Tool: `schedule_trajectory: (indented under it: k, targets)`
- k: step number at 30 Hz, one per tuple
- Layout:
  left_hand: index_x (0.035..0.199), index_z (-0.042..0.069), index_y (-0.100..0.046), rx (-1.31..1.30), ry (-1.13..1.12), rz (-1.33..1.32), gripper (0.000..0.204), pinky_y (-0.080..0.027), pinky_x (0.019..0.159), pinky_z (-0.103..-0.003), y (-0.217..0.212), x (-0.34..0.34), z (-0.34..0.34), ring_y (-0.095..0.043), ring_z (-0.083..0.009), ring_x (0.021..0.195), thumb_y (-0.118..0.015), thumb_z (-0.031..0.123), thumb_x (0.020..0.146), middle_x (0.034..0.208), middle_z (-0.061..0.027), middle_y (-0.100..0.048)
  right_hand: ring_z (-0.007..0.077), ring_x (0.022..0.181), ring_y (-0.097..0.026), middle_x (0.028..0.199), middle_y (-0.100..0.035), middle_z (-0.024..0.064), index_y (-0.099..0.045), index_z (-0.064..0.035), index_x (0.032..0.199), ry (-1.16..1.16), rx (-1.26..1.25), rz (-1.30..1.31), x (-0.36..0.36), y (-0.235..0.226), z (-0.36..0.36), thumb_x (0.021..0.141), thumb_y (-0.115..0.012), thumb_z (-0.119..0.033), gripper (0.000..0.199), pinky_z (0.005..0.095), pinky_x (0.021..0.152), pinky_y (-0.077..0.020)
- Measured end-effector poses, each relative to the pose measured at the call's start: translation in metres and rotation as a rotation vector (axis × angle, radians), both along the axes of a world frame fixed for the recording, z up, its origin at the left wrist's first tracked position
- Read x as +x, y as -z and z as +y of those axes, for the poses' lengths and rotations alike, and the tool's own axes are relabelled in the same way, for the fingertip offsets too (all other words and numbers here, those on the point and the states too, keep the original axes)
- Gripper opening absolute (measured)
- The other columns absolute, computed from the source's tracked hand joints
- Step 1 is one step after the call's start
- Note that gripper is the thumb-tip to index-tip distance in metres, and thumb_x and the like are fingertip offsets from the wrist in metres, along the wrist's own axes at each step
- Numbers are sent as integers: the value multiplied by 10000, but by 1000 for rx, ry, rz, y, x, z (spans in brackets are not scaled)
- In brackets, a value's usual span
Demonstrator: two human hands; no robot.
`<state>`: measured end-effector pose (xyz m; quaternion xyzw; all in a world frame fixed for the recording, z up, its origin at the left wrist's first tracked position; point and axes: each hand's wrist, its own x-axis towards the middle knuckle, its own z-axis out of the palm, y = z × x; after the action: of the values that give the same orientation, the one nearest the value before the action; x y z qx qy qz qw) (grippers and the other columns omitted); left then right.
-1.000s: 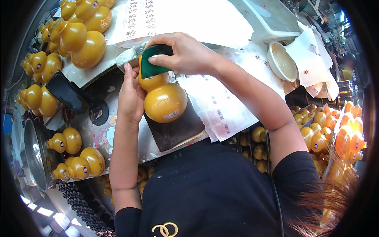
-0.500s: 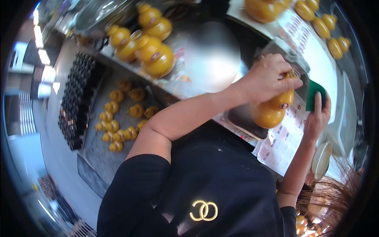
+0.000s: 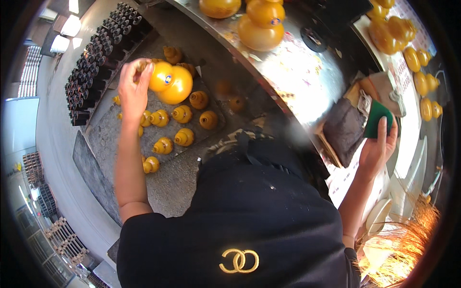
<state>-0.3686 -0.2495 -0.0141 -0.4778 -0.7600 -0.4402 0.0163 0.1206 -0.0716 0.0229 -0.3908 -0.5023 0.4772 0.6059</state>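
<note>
The left hand point(image 3: 133, 91) had swung the yellow gourd bottle point(image 3: 171, 84) off the bench point(image 3: 288, 72) and held it tight over the small bottles point(image 3: 180, 129) on the low tray point(image 3: 110, 139), while the right hand point(image 3: 379, 146) gripped the green sponge point(image 3: 377, 117).

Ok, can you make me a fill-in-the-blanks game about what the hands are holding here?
1. The left hand holds a gourd-shaped bottle coloured ____.
2. The right hand holds a sponge coloured ____.
3. The small bottles below the held bottle lie on a grey ____.
4. The person's shirt is coloured ____.

Missing words: yellow; green; mat; black
</note>
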Motion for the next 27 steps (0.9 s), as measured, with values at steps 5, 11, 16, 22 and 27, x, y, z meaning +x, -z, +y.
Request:
schedule_trajectory:
  k: [5,11,16,22,27]
  targets:
    - [1003,23,-647,-248,-319,117,286,-481,708,-354,124,-110,-49,-591,-256,760,-703,257,850,874,-128,-588,118,968,-563,1068,-600,48,-570,-5,1165,-64,-119,-206,-60,12,-37,920,-615,-66,257,244,849,-470]
    - [962,8,-667,-479,-559,145,278,-485,743,-389,267,-194,-73,-616,-298,823,-732,234,814,879,-167,-635,69,812,-548,971,-589,20,-561,-18,1158,-97,-233,-411,-115,10,-54,918,-607,-70,250,194,719,-454]
    - [981,14,-626,-509,-658,-101,253,-461,838,-430,348,-214,-75,-577,-382,941,-717,170,805,967,-197,-603,81,848,-542,985,-583,25,-562,-12,1146,-90,-249,-521,-143,10,-52,911,-628,-86,255,207,751,-463]
    - [1023,8,-616,-547,-700,-124,284,-462,849,-429,373,-210,-57,-572,-381,965,-709,170,810,1027,-206,-601,123,946,-544,1060,-570,43,-557,-7,1145,-162,-316,-491,-164,24,-43,900,-651,-92,276,254,857,-463]
    - [1069,37,-604,-253,-692,-25,313,-454,875,-427,356,-218,-86,-565,-357,1003,-709,192,817,1019,-176,-600,144,987,-561,1101,-576,66,-530,-3,1193,-200,-313,-499,-182,26,-33,917,-620,-72,297,277,891,-461]
